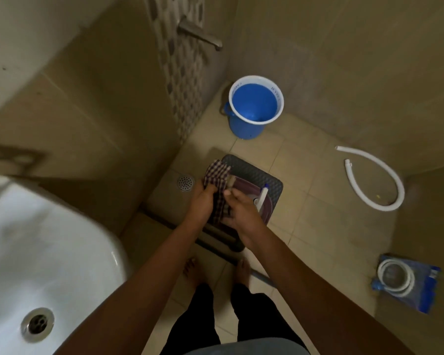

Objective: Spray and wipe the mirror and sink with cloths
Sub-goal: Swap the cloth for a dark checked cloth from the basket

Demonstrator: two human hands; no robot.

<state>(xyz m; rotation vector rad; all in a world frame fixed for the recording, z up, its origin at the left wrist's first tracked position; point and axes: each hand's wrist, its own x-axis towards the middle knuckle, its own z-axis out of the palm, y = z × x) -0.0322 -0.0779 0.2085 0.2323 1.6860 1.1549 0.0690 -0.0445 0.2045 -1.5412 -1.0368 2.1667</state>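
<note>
Both hands meet over a dark stool (256, 175). The left hand (201, 199) is fisted around a checked cloth (217, 179), whose upper end stands above the fist while the rest hangs below it. The right hand (239, 210) pinches the same cloth lower down, fingers curled onto it. Just right of that hand a spray bottle (262, 198) lies in a purple basin (246, 187) on the stool. The stool stands on a beige tiled floor (318, 196), with a round drain (185, 182) beside its left edge. Near the far wall corner stands a blue bucket (251, 108), under a wall spout (203, 34). A white hose (385, 180) curls on the floor to the right; a packaged hose (405, 280) lies nearer. The white sink (36, 252) fills the lower left. Bare feet (190, 270) stand before the stool.
</note>
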